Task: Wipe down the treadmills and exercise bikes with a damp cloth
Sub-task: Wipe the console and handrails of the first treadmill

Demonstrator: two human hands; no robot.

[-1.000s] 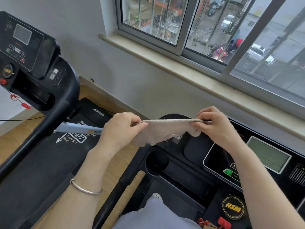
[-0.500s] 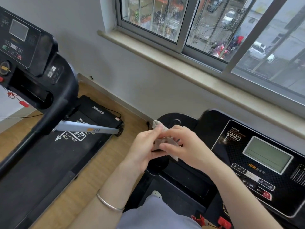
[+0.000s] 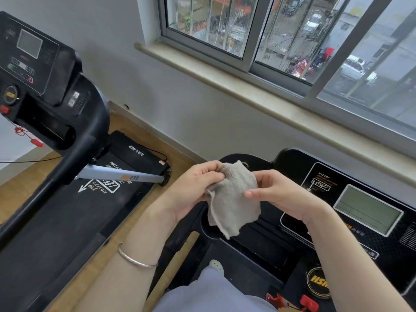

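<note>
- Head view shows two machines; the left treadmill (image 3: 67, 221) is well apart from both hands, its belt is cut off at the frame edge, and no exercise bike is in view.
- On the near treadmill (image 3: 382, 251) the right part of the console is cut off, and the belt is hidden under the person's legs. I judge that a too wet cloth may let water run into the screen (image 3: 367, 209).
- The cloth (image 3: 234, 199) hangs in the air above the cup holder (image 3: 211, 230) and touches no machine. If it is damp, I cannot tell. With a loose hold it may drop into the holder.
- The left hand (image 3: 193, 190) pinches the upper left corner of the cloth. The right hand (image 3: 276, 192) holds the right edge, thumb in front, with its fingers mostly hidden behind the fabric.
- The red safety key (image 3: 308, 301) is partly cut off; a wide wipe may knock it loose.
</note>
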